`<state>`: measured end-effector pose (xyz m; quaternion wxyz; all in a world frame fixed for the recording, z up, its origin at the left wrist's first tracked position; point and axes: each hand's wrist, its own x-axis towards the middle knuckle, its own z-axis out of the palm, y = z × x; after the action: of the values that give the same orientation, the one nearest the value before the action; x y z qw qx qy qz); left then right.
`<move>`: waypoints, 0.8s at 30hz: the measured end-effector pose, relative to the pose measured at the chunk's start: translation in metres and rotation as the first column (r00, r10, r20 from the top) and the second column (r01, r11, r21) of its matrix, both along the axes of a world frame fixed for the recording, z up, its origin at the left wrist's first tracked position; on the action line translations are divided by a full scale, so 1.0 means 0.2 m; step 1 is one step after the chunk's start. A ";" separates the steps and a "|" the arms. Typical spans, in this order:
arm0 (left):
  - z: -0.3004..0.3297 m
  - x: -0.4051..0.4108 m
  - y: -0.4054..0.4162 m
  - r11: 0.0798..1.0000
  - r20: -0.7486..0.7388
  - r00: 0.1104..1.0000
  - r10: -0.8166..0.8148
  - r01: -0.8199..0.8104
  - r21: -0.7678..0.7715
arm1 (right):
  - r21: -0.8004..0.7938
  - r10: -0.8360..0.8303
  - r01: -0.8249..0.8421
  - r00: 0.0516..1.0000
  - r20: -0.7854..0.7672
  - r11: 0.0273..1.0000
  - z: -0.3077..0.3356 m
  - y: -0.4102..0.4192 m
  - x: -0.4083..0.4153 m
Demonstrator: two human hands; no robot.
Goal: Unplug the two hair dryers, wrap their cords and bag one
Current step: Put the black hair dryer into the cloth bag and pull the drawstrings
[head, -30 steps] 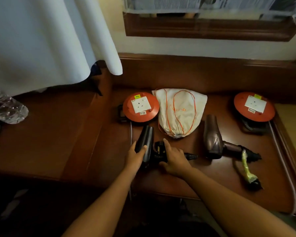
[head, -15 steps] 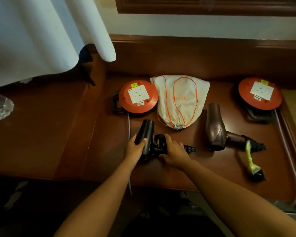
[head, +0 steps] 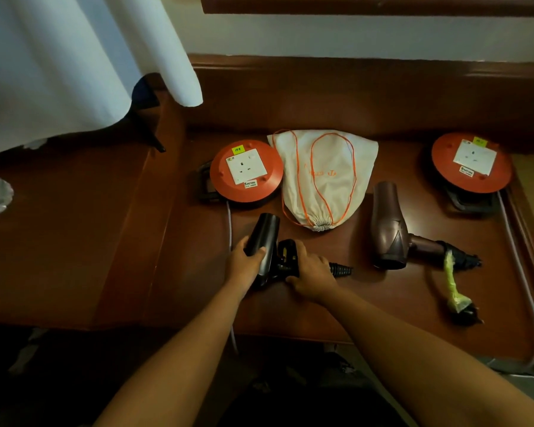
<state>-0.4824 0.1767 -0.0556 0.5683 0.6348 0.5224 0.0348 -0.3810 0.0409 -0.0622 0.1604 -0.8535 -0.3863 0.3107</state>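
A: Black hair dryer (head: 264, 246) is gripped by both hands. Left hand (head: 244, 266) wraps the barrel, right hand (head: 310, 272) is curled over the handle with the cord bundle (head: 287, 257) against it. From where I'm driving it reads as wrapped; can't confirm the end is tucked.

B: Sockets?

A: Both orange extension reels (head: 246, 174) (head: 472, 163) show empty sockets, so I'd call unplugging done. Bronze hair dryer (head: 389, 229), right of the right hand, has a bundled cord with a green tie (head: 453, 282).

B: What's left?

A: Bagging. Drawstring bag (head: 326, 177) lies flat just beyond the hands, mouth cinched and facing them.

B: Orientation?

A: Barrel's long axis runs away from the hands, slightly tilted right. Handle lies across, strain relief (head: 341, 269) pointing right.
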 end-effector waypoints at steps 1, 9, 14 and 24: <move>0.00 0.00 0.00 1.000 -0.003 1.000 -0.005 0.005 0.015 | -0.031 0.002 -0.002 1.000 0.000 1.000 0.00 0.01 0.00; -0.02 0.01 -0.01 0.985 -0.083 0.993 -0.089 0.100 0.139 | -0.174 -0.050 0.038 0.997 -0.061 0.984 0.02 0.08 0.03; -0.01 0.01 -0.02 0.975 -0.110 0.985 -0.134 0.151 0.164 | -0.280 -0.033 0.017 0.998 -0.053 0.960 0.04 0.11 0.05; 0.05 0.03 -0.04 0.901 -0.169 0.948 -0.269 0.310 0.304 | -0.262 0.009 -0.018 0.999 -0.035 0.965 0.06 0.06 0.08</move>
<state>-0.4769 0.1679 -0.0464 0.4208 0.7916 0.4430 -0.0035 -0.3641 0.0531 -0.0507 0.0503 -0.8593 -0.3446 0.3746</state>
